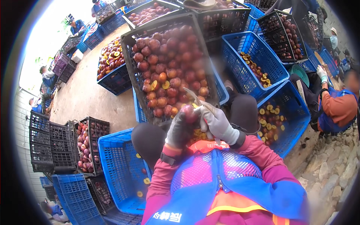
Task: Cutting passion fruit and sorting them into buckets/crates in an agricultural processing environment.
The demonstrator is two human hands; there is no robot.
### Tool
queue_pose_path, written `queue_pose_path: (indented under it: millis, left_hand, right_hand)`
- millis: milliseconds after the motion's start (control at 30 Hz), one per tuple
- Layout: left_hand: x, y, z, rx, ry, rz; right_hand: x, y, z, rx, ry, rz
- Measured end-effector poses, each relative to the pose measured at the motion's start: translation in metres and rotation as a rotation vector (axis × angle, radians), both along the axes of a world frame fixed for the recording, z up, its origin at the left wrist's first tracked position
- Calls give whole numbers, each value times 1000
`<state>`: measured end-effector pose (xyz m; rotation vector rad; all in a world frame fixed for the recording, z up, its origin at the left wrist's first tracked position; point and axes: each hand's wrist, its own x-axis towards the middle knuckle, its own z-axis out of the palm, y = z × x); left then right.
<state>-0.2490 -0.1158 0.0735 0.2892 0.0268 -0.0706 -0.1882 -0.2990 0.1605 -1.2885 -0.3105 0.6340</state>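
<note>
In front of my chest, my left hand point(176, 132) in a grey-and-white glove is closed around a dark red plum point(191, 113). My right hand point(220, 125), gloved in white and grey, grips a curved knife point(192, 96) whose blade rises beside the plum. A bit of yellow flesh shows at the plum's edge near the blade. Just beyond both hands, a tilted black crate point(129, 63) holds many whole plums point(161, 67) with a few cut halves point(165, 84) among them. More cut pieces show dimly below my hands, partly hidden.
Blue crates point(296, 140) with plum halves point(269, 118) stand at my right; another blue crate point(116, 176) with a few halves is at my left. Black crates point(100, 125) of plums lie farther left. A co-worker point(339, 107) sits at the right. Stones point(330, 172) cover the ground there.
</note>
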Motion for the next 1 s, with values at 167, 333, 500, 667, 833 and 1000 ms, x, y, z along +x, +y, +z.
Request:
queue_pose_path:
  millis: [167, 333, 500, 667, 833, 1000]
  left_hand:
    - [-10, -9, 13, 303, -7, 81]
    - [-17, -3, 5, 455, -26, 30]
    - [-19, -7, 3, 538, -14, 66]
    - [-20, 1, -10, 731, -24, -3]
    - [-24, 4, -26, 811, 3, 35]
    - [-30, 10, -26, 891, 10, -14]
  right_hand:
    - [-6, -4, -13, -32, 17, -6]
    - [-12, 1, -16, -85, 18, -10]
    - [-13, 8, -44, -222, -250, -39]
    - [-14, 11, -58, -498, -249, -24]
    - [-12, 21, -64, -649, -213, 26]
    - [-22, 23, -65, -597, -154, 61]
